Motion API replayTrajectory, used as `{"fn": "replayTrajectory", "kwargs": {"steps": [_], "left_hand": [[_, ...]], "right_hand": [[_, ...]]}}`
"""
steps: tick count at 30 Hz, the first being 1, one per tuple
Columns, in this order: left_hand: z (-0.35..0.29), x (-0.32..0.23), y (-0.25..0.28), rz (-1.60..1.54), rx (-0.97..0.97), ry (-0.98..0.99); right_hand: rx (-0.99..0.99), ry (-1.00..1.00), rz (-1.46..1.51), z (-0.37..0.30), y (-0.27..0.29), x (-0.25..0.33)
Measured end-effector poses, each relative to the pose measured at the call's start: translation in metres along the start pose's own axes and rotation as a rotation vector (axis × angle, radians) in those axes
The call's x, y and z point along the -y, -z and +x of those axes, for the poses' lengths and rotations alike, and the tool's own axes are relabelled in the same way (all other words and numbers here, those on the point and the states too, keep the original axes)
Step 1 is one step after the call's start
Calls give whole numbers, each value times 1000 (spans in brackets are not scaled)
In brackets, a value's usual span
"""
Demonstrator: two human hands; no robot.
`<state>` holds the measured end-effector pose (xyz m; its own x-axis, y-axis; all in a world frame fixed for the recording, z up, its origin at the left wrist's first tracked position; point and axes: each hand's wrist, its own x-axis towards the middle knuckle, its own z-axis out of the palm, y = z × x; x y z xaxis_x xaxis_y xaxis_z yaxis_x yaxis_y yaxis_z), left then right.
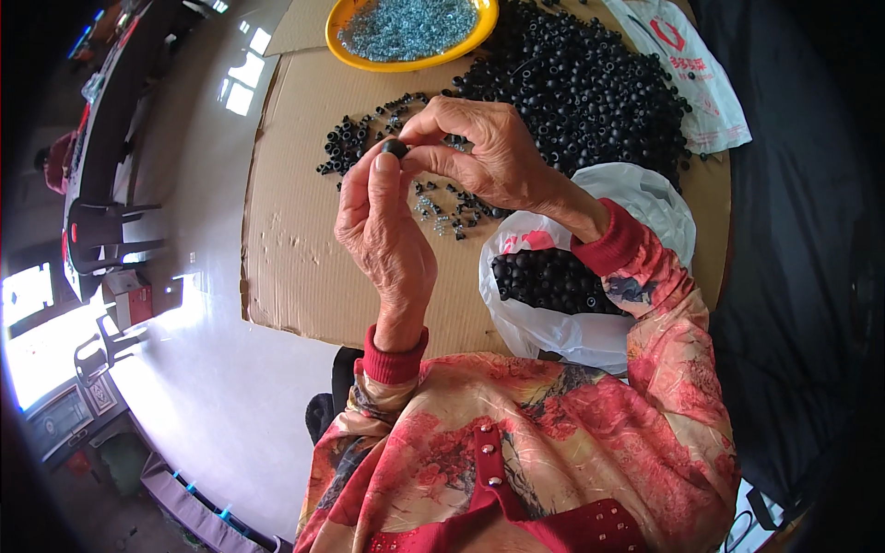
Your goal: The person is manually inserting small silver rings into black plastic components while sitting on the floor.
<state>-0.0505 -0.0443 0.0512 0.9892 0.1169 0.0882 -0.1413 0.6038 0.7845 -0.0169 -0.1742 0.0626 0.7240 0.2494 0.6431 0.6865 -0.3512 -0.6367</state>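
Note:
My left hand is raised over the cardboard with its thumb and fingers pinched on a small black round piece, which looks like a hollow plastic bead. From the right, my right hand reaches across, its thumb and index finger closed together against the side of that piece. Whatever sits between those right fingertips is too small and too covered to make out. Below and behind the hands lie loose small black bits and clear bits. A group of black pieces sits just beyond my left fingers.
A large heap of black round pieces covers the far right of the cardboard. Clear bluish bits fill a yellow tray at the far edge. A white plastic bag of black pieces stands under my right forearm. A printed white bag lies flat beyond.

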Motion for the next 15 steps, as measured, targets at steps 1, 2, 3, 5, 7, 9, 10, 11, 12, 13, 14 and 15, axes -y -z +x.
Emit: {"fn": "replayTrajectory", "kwargs": {"steps": [1, 2, 3, 5, 7, 9, 10, 11, 12, 13, 14, 15], "left_hand": [[0, 0, 1, 1, 3, 4], [0, 0, 3, 70, -2, -31], [0, 1, 4, 138, -8, -66], [0, 1, 3, 126, -6, -56], [2, 3, 4, 93, 10, -39], [3, 2, 5, 65, 24, -14], [3, 2, 6, 38, 33, 9], [3, 2, 6, 39, 33, 9], [4, 2, 6, 14, 52, 25], [5, 1, 7, -10, 71, 41], [5, 0, 6, -8, 72, 38], [6, 0, 5, -50, 47, 85]], "right_hand": [[-8, -5, 31, 0, -1, 0], [-16, -9, 63, -1, -2, 0], [-18, -13, 62, -2, -2, 0], [14, -67, 99, -4, -1, -1], [18, -77, 125, -4, 0, -4], [25, -85, 155, -4, 2, -4], [37, -97, 152, -3, 3, -3], [49, -109, 148, -3, 4, -2], [48, -107, 149, -3, 4, -3], [47, -104, 133, -4, 4, -4], [46, -102, 117, -4, 4, -4], [44, -98, 120, -3, 3, -4]]}}
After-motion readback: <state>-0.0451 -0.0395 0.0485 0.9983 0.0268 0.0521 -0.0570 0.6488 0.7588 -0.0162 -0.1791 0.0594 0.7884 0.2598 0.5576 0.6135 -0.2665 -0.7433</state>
